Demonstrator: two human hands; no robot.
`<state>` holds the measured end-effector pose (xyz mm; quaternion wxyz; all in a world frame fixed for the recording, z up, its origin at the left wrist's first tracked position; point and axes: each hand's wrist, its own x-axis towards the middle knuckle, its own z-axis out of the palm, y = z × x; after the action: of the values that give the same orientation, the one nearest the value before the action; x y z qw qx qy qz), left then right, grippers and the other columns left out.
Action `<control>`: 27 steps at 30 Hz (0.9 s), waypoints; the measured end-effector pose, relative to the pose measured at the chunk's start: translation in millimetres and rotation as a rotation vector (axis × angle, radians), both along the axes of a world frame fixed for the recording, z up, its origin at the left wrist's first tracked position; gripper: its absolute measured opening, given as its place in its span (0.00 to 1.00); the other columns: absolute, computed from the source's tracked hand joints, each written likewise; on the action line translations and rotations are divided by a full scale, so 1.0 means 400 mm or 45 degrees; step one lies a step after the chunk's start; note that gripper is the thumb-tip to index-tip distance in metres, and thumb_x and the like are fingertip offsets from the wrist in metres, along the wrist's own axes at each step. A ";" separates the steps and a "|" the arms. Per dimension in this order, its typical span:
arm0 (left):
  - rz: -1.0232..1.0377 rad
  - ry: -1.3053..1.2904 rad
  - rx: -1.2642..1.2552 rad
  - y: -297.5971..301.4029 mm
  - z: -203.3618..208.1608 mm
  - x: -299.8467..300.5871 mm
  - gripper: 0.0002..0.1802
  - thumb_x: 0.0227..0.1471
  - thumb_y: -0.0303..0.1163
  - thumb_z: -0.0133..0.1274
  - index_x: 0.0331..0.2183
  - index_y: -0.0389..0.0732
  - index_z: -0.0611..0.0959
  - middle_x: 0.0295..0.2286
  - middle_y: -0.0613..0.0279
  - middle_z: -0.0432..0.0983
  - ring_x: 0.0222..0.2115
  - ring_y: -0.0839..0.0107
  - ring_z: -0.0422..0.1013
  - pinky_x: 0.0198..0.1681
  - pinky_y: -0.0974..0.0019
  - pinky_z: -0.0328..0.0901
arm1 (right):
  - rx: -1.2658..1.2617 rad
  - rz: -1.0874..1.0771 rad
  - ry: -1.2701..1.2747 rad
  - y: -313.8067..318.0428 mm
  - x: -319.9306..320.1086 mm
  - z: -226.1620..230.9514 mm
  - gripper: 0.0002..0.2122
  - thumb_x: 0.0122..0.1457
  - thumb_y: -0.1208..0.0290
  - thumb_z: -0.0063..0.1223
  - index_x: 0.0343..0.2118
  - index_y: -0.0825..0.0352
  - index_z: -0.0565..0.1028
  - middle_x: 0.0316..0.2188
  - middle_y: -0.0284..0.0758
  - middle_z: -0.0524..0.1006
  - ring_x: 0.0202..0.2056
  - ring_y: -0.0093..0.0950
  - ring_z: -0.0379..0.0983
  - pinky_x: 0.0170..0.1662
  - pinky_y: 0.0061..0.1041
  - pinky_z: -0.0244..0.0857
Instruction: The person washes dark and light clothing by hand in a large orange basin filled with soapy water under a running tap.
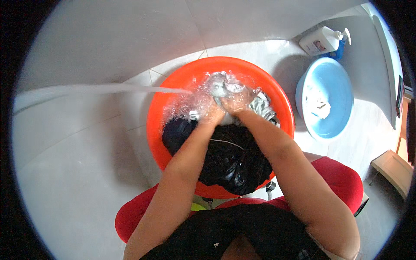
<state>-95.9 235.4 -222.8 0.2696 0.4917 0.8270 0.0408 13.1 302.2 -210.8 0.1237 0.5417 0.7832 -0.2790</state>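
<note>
In front of me stands an orange basin (pixel 157 130) full of wet laundry and splashing water. My left hand (pixel 214 114) and my right hand (pixel 237 104) are close together near its middle, both closed around a pale wet cloth (pixel 219 90). Splashes blur some of the fingers. Dark clothes (pixel 229 160) fill the near side of the basin, and a grey-white striped garment (pixel 261 106) lies just right of my right hand. A stream of water (pixel 108 88) shoots in from the left and lands beside the cloth.
To the right, a light blue basin (pixel 327 130) holds something white. Behind it stands a white pump bottle (pixel 321 41) with a blue item beside it. A grey wall (pixel 117 39) curves along the far side. A tan piece of furniture (pixel 395 171) is at the far right.
</note>
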 end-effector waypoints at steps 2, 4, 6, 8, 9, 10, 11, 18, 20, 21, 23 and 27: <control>-0.002 -0.254 -0.010 0.079 0.186 -0.042 0.40 0.44 0.51 0.53 0.54 0.36 0.66 0.52 0.44 0.62 0.54 0.51 0.58 0.57 0.52 0.52 | -0.201 -0.176 0.340 0.048 0.012 -0.055 0.35 0.48 0.34 0.36 0.59 0.44 0.58 0.62 0.35 0.53 0.62 0.40 0.45 0.60 0.54 0.29; 0.161 -0.412 -0.168 0.093 0.156 -0.095 0.38 0.42 0.49 0.56 0.51 0.36 0.69 0.48 0.47 0.67 0.51 0.54 0.63 0.55 0.54 0.56 | -0.472 0.470 -0.090 0.120 0.015 -0.046 0.38 0.46 0.30 0.36 0.58 0.49 0.62 0.58 0.39 0.61 0.60 0.36 0.54 0.62 0.41 0.42; 0.463 -0.912 -0.204 0.055 0.051 -0.124 0.37 0.40 0.45 0.59 0.51 0.37 0.70 0.46 0.50 0.70 0.49 0.57 0.65 0.53 0.56 0.59 | -0.476 0.147 -0.079 0.158 -0.018 0.134 0.42 0.44 0.31 0.43 0.58 0.57 0.62 0.59 0.40 0.60 0.61 0.36 0.52 0.62 0.40 0.45; 0.622 -1.516 -0.058 0.035 0.043 -0.110 0.35 0.37 0.38 0.61 0.49 0.38 0.72 0.44 0.54 0.72 0.46 0.61 0.67 0.49 0.59 0.61 | -0.672 -0.037 0.431 0.159 0.024 0.144 0.46 0.42 0.42 0.57 0.60 0.66 0.55 0.56 0.47 0.62 0.61 0.38 0.52 0.61 0.36 0.47; 0.646 -1.690 0.019 0.025 0.099 -0.093 0.31 0.37 0.34 0.61 0.46 0.39 0.75 0.40 0.57 0.74 0.42 0.64 0.69 0.46 0.62 0.63 | -0.631 -0.142 0.540 0.140 0.042 0.132 0.47 0.41 0.46 0.60 0.61 0.66 0.53 0.55 0.50 0.63 0.61 0.39 0.52 0.61 0.35 0.47; 0.608 -1.692 0.036 0.010 0.170 -0.076 0.26 0.37 0.32 0.60 0.44 0.40 0.76 0.38 0.58 0.74 0.39 0.66 0.69 0.43 0.64 0.63 | -0.587 -0.230 0.653 0.126 0.055 0.126 0.48 0.40 0.50 0.63 0.62 0.67 0.50 0.54 0.53 0.64 0.61 0.40 0.52 0.61 0.35 0.46; 0.583 -1.688 0.066 -0.010 0.225 -0.070 0.22 0.38 0.30 0.58 0.41 0.40 0.77 0.35 0.60 0.74 0.36 0.68 0.70 0.40 0.65 0.64 | -0.440 -0.103 0.767 0.108 0.058 0.148 0.52 0.36 0.64 0.63 0.63 0.66 0.41 0.47 0.56 0.68 0.49 0.39 0.68 0.50 0.33 0.64; 0.243 -1.755 0.583 -0.046 0.673 -0.050 0.11 0.37 0.19 0.50 0.29 0.39 0.77 0.25 0.68 0.71 0.25 0.77 0.69 0.31 0.74 0.65 | -0.991 0.009 1.003 0.105 0.159 0.336 0.49 0.37 0.74 0.55 0.63 0.67 0.36 0.53 0.49 0.62 0.43 0.34 0.70 0.44 0.28 0.67; 0.124 -1.837 0.771 -0.066 0.808 -0.090 0.12 0.37 0.19 0.50 0.30 0.41 0.75 0.26 0.66 0.71 0.27 0.76 0.69 0.32 0.73 0.66 | -0.964 0.192 0.696 0.079 0.168 0.468 0.53 0.36 0.72 0.60 0.62 0.71 0.35 0.57 0.50 0.58 0.57 0.35 0.57 0.57 0.29 0.54; 0.010 -1.871 0.962 -0.066 0.870 -0.104 0.12 0.38 0.19 0.50 0.30 0.41 0.75 0.26 0.67 0.70 0.27 0.75 0.69 0.32 0.73 0.67 | -0.750 0.353 0.483 0.076 0.171 0.509 0.54 0.36 0.70 0.62 0.62 0.72 0.33 0.58 0.52 0.56 0.59 0.37 0.55 0.58 0.28 0.52; -0.213 -1.938 1.050 -0.066 1.015 -0.127 0.11 0.40 0.22 0.51 0.31 0.43 0.75 0.26 0.67 0.70 0.28 0.75 0.70 0.33 0.72 0.68 | -0.460 0.512 0.304 0.045 0.173 0.588 0.56 0.35 0.68 0.64 0.61 0.74 0.31 0.60 0.54 0.51 0.61 0.38 0.50 0.61 0.27 0.48; -0.456 -2.118 1.104 -0.051 1.257 -0.138 0.10 0.43 0.26 0.47 0.33 0.44 0.73 0.30 0.58 0.72 0.34 0.63 0.71 0.41 0.59 0.68 | -0.060 0.501 0.515 -0.025 0.121 0.678 0.61 0.32 0.62 0.69 0.61 0.75 0.30 0.62 0.56 0.42 0.63 0.39 0.42 0.64 0.27 0.40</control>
<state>-151.2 215.1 280.2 0.5677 0.4815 0.1957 0.6385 61.5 292.0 60.6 0.0294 0.3095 0.8754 -0.3700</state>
